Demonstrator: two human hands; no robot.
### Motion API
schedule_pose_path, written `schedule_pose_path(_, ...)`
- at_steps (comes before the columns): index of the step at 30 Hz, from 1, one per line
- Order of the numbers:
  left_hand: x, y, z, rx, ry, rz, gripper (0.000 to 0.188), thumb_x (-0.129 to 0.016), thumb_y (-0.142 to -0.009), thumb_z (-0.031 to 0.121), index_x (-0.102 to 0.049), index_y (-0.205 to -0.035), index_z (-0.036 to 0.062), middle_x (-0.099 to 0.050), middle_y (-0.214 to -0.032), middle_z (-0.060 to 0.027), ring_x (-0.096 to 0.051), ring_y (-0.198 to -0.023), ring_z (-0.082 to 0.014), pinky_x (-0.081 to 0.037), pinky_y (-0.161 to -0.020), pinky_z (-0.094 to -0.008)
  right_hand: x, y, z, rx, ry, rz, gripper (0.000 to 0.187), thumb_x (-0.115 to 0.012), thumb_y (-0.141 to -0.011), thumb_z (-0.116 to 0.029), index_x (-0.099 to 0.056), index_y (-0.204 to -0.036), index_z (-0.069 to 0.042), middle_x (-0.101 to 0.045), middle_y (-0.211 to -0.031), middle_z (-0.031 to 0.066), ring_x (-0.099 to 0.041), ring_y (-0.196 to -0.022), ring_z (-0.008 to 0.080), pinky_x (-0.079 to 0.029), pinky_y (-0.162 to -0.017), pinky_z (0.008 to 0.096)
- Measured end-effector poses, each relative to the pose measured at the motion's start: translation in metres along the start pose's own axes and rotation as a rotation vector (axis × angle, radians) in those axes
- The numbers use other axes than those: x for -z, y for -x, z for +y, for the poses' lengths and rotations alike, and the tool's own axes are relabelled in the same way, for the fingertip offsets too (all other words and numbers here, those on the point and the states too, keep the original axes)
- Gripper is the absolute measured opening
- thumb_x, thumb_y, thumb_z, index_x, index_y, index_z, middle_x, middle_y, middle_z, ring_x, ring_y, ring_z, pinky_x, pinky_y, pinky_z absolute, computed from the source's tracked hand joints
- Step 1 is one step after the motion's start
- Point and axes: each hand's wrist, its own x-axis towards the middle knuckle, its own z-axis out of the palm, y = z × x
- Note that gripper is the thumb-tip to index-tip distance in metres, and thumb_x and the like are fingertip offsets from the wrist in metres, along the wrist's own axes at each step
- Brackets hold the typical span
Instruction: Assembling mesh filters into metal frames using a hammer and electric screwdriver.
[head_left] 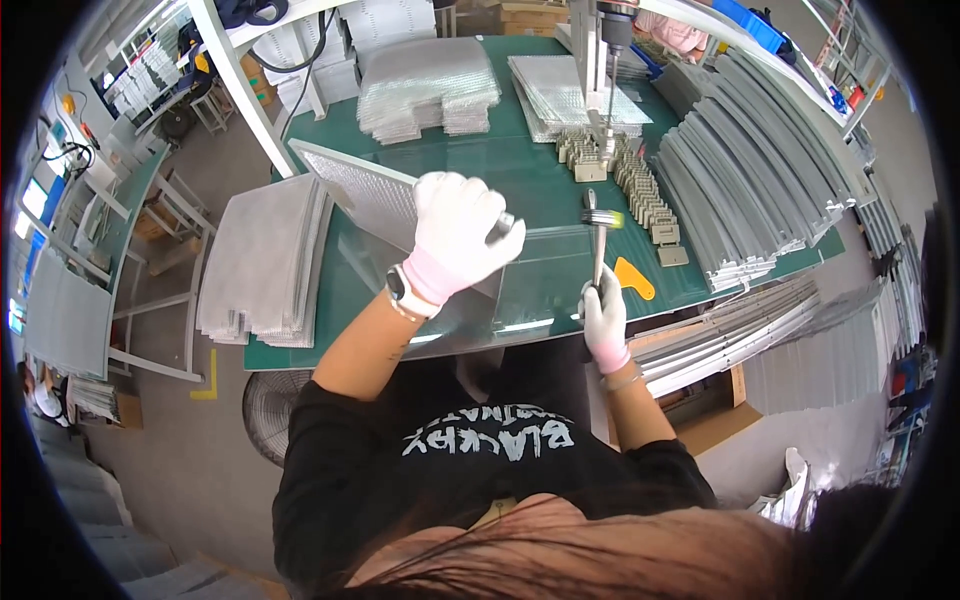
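My left hand (460,235), in a white glove with a pink cuff, is closed at the near end of a grey perforated panel (360,190). The panel stands tilted on its edge over the green table. A small grey metal bit (507,222) shows between thumb and fingers; its kind is unclear. Gloved as well, my right hand (604,325) grips the metal handle of a mallet (601,240). The mallet's head, dark with a yellow-green face, points away from me above the table. An orange-yellow scraper-like piece (633,278) lies right of the mallet.
Rows of small metal brackets (645,195) stand beneath a hanging power tool (617,30). Stacked mesh panels lie at the left (262,260) and back (425,85). Long grey strips (765,165) are piled at the right of the green table (480,160). A floor fan (270,415) stands below.
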Motion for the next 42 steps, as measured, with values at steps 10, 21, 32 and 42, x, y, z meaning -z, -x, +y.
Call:
schedule_pose_path(10,-0.022,-0.028,-0.034,-0.055,-0.128,-0.165,0.015,-0.061,-0.087,0.018,-0.065,-0.099,0.0111,-0.063,-0.087,-0.0047,-0.061,-0.086,-0.0234,-0.045,-0.082,-0.0386,-0.054,-0.001,-0.045,0.249,-0.756,0.284,0.038,-0.041,-0.106,-0.038,-0.049,-0.116,-0.002,-0.047,-0.073,0.0031,-0.042,-0.055,0.0134,-0.037,-0.051,0.0256)
schedule_pose_path(21,-0.014,-0.027,-0.034,0.033,-0.242,-0.305,0.008,-0.063,-0.085,0.021,-0.067,-0.088,0.015,-0.06,-0.078,-0.0015,-0.056,-0.08,-0.0217,-0.042,-0.079,-0.0385,-0.115,-0.012,-0.076,0.168,-1.122,0.333,0.032,-0.037,-0.109,-0.034,-0.051,-0.102,-0.006,-0.042,-0.062,0.0008,-0.037,-0.049,0.0116,-0.033,-0.046,0.0283)
schedule_pose_path(32,-0.01,-0.015,-0.034,0.043,0.018,-0.054,0.053,-0.08,-0.07,0.031,-0.064,-0.116,0.0099,-0.055,-0.076,-0.0031,-0.053,-0.079,-0.0257,-0.041,-0.089,-0.0441,-0.016,-0.026,-0.097,0.279,-0.442,-0.071,0.038,-0.043,-0.106,-0.029,-0.048,-0.13,0.0,-0.048,-0.069,0.0015,-0.044,-0.055,0.0089,-0.038,-0.05,0.0238)
schedule_pose_path(42,-0.03,-0.013,-0.036,0.187,0.013,0.04,0.078,-0.076,-0.068,0.024,-0.05,-0.138,0.0044,-0.053,-0.08,-0.0072,-0.053,-0.081,-0.0278,-0.041,-0.09,-0.0464,0.026,-0.06,-0.215,0.893,0.764,-0.239,0.063,-0.049,-0.096,-0.006,-0.027,-0.155,-0.005,-0.058,-0.071,0.0129,-0.058,-0.058,0.0209,-0.047,-0.054,0.036)
